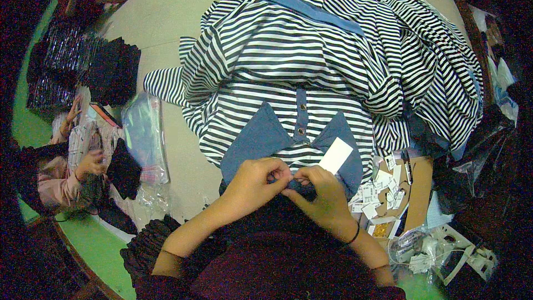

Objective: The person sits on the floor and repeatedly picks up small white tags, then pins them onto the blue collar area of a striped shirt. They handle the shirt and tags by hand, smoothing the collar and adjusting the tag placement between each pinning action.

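A black-and-white striped shirt [250,144] lies on the table in front of me, with a blue denim collar [258,136] and a buttoned denim placket [301,112]. At the collar's near edge my left hand [261,180] pinches with thumb and forefinger. My right hand [325,197] pinches right beside it, fingertips almost touching. Whatever is between the fingertips is too small to make out. A blank white tag [336,155] sticks out past my right hand over the collar's right point; whether the hand grips it is hidden.
More striped shirts [300,39] are heaped beyond. On the right stands a cardboard box [416,189] with loose white tags [383,191], plastic bags near it. Clear plastic packets [145,133] and dark folded garments [114,69] lie left, where other people's hands [91,164] work.
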A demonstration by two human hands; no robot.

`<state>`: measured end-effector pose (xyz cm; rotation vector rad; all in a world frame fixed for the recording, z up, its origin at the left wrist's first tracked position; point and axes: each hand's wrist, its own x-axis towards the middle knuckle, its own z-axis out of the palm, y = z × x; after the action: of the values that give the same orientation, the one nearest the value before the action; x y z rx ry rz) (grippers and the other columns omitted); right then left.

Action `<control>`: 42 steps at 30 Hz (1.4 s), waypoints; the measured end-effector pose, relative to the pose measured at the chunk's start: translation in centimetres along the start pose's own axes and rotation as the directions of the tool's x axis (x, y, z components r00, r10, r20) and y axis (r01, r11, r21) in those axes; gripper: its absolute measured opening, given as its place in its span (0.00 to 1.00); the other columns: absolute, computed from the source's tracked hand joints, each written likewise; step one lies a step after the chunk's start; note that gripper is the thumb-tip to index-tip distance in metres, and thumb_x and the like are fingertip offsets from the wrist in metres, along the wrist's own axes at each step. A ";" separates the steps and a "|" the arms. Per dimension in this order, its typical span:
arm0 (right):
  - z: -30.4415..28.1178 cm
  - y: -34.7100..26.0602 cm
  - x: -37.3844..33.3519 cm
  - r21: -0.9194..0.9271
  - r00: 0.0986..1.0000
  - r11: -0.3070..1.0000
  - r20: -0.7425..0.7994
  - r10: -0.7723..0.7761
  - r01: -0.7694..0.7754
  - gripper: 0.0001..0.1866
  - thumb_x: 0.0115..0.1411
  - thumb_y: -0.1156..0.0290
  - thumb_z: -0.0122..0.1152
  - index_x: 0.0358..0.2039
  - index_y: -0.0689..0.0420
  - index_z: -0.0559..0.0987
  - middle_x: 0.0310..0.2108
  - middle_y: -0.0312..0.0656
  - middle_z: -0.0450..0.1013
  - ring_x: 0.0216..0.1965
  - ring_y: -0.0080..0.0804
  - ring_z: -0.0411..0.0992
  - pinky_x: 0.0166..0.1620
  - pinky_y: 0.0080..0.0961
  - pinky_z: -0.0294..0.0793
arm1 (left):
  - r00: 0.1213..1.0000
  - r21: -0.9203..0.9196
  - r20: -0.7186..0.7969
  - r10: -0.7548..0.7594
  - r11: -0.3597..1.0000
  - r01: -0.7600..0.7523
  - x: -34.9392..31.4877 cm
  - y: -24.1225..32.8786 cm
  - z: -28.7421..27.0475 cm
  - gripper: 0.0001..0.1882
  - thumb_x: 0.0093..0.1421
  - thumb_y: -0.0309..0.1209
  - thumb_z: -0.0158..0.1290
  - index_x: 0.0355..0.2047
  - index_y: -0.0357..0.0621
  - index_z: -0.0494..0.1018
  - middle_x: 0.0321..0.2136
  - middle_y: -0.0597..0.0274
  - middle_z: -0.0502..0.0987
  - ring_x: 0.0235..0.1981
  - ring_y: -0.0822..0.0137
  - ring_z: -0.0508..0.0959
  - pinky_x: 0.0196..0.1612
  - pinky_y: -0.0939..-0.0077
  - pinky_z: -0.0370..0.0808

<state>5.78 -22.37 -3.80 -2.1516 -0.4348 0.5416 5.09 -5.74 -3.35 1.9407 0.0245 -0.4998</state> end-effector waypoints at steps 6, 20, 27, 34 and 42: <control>1.3 0.3 0.0 -0.226 0.990 0.968 -0.070 -0.122 0.104 0.11 0.45 0.68 0.60 0.28 0.57 0.71 0.25 0.43 0.69 0.29 0.42 0.67 0.34 0.33 0.65 | 0.981 0.007 0.076 -0.179 0.984 0.179 0.6 -0.7 -0.1 0.10 0.51 0.33 0.51 0.25 0.38 0.73 0.19 0.63 0.74 0.21 0.75 0.70 0.28 0.80 0.67; 2.4 1.6 -0.3 -0.237 0.927 0.926 -0.166 -0.335 0.292 0.10 0.45 0.73 0.59 0.29 0.57 0.69 0.27 0.42 0.68 0.32 0.42 0.67 0.44 0.38 0.66 | 0.970 -0.008 0.178 -0.169 0.985 0.173 1.2 -1.7 -0.6 0.09 0.53 0.32 0.50 0.25 0.37 0.72 0.19 0.67 0.72 0.22 0.79 0.68 0.29 0.82 0.67; 2.5 1.5 0.0 -0.167 0.953 0.960 -0.164 -0.253 0.226 0.08 0.44 0.74 0.58 0.26 0.57 0.70 0.24 0.43 0.68 0.29 0.42 0.68 0.45 0.39 0.66 | 0.973 0.001 0.166 -0.163 0.986 0.165 1.1 -1.4 -0.6 0.09 0.52 0.32 0.50 0.26 0.37 0.73 0.19 0.65 0.73 0.23 0.78 0.69 0.29 0.80 0.68; 2.8 1.3 0.1 -0.181 0.958 0.967 -0.193 -0.212 0.177 0.08 0.42 0.74 0.58 0.25 0.58 0.70 0.22 0.43 0.68 0.28 0.42 0.68 0.45 0.39 0.65 | 0.979 0.064 0.142 -0.144 0.989 0.136 1.0 -1.4 -0.5 0.09 0.52 0.32 0.51 0.27 0.39 0.73 0.21 0.61 0.74 0.23 0.74 0.71 0.29 0.78 0.68; 2.0 0.9 -0.3 -0.267 0.989 0.955 -0.038 -0.144 0.129 0.09 0.43 0.73 0.59 0.28 0.56 0.71 0.28 0.40 0.68 0.34 0.38 0.67 0.51 0.40 0.58 | 0.997 0.001 0.053 -0.064 0.998 0.064 0.3 -2.2 0.6 0.07 0.50 0.30 0.50 0.25 0.37 0.72 0.21 0.51 0.73 0.23 0.57 0.73 0.27 0.69 0.69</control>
<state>4.60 -21.67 -5.52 -2.3619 -0.6501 0.3592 4.68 -5.41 -5.58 1.9297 0.0538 -0.5932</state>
